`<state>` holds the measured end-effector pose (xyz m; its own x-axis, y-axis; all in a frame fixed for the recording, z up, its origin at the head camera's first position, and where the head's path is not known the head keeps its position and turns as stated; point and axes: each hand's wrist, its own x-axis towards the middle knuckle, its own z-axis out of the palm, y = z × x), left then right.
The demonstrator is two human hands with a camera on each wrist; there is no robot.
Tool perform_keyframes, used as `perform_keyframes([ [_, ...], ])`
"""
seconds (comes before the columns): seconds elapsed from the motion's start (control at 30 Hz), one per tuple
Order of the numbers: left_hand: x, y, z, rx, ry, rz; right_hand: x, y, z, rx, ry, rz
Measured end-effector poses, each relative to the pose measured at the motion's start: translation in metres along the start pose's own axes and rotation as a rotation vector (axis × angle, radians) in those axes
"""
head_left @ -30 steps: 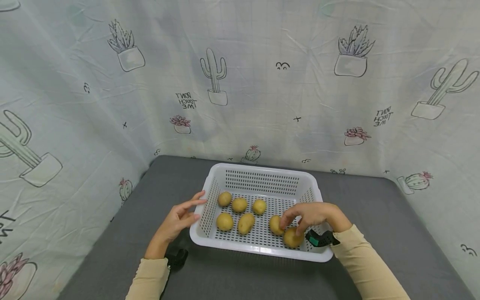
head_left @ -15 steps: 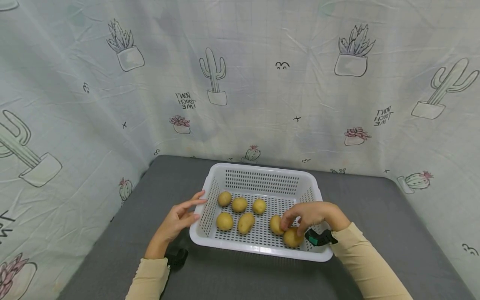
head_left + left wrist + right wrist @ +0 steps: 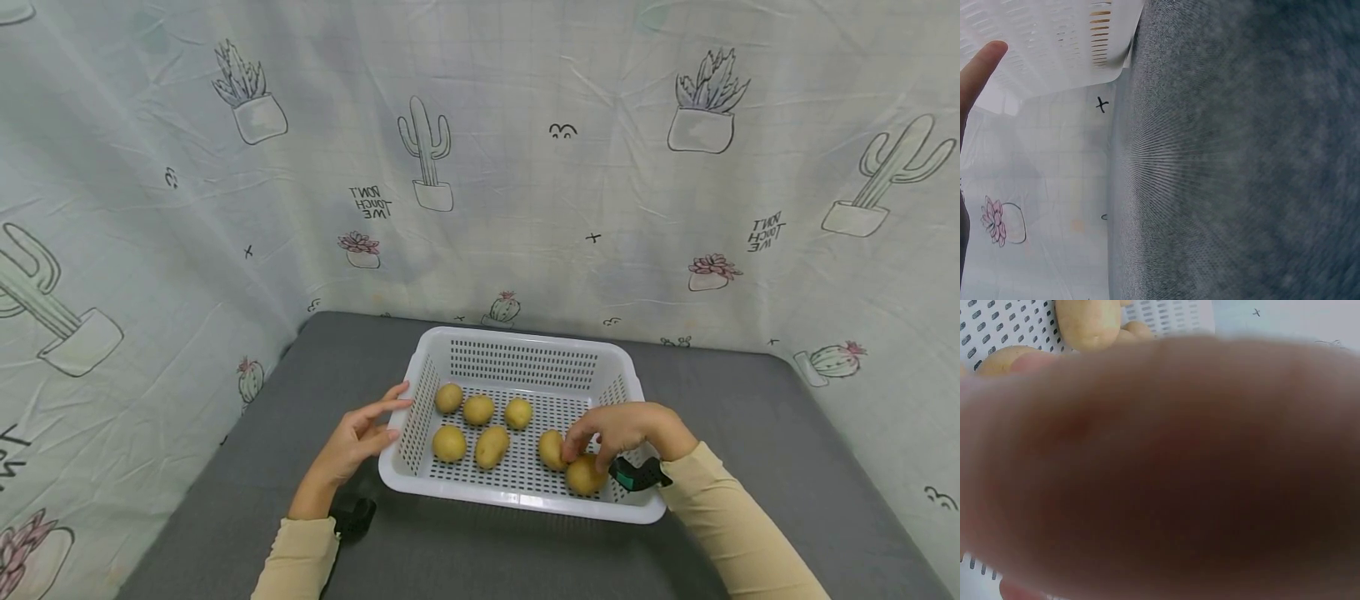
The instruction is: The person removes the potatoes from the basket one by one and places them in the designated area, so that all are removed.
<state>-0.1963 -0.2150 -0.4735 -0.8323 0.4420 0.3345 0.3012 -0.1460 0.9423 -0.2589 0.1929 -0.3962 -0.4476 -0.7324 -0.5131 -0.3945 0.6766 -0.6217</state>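
A white perforated plastic basket (image 3: 517,508) stands on the grey-covered table, with several yellow potatoes (image 3: 491,447) spread on its floor. My left hand (image 3: 358,442) touches the basket's left rim with loosely spread fingers; one fingertip (image 3: 994,53) shows against the basket wall in the left wrist view. Inside the basket at the front right, my right hand (image 3: 618,429) holds a potato (image 3: 587,477), fingers and thumb bent down over it. A neighbouring potato (image 3: 552,450) lies right at those fingertips. In the right wrist view, blurred skin hides the held potato.
Other potatoes (image 3: 450,443) sit in the left half and middle of the basket. Grey cloth (image 3: 480,554) covers the table around it. A pale curtain (image 3: 510,167) printed with cacti hangs behind and at both sides. Dark bands with small devices (image 3: 637,475) sit on the wrists.
Almost nothing differs. My right hand and forearm have shifted very slightly; the potatoes, the basket and my left hand keep their places.
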Motion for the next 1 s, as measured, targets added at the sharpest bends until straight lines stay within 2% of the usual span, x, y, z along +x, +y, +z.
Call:
perform_keyframes([
  [0.13, 0.000, 0.000, 0.000, 0.000, 0.000, -0.004, 0.003, 0.001, 0.001, 0.013, -0.001, 0.023],
  [0.43, 0.000, -0.001, -0.001, -0.003, -0.005, 0.005, 0.010, 0.004, 0.002, -0.074, -0.025, 0.016],
  [0.8, 0.001, 0.001, -0.001, -0.012, -0.013, 0.010, 0.017, 0.002, 0.005, -0.129, -0.051, 0.130],
  [1.0, 0.001, 0.000, -0.001, -0.013, -0.021, 0.031, 0.019, 0.002, 0.006, -0.187, -0.102, 0.106],
])
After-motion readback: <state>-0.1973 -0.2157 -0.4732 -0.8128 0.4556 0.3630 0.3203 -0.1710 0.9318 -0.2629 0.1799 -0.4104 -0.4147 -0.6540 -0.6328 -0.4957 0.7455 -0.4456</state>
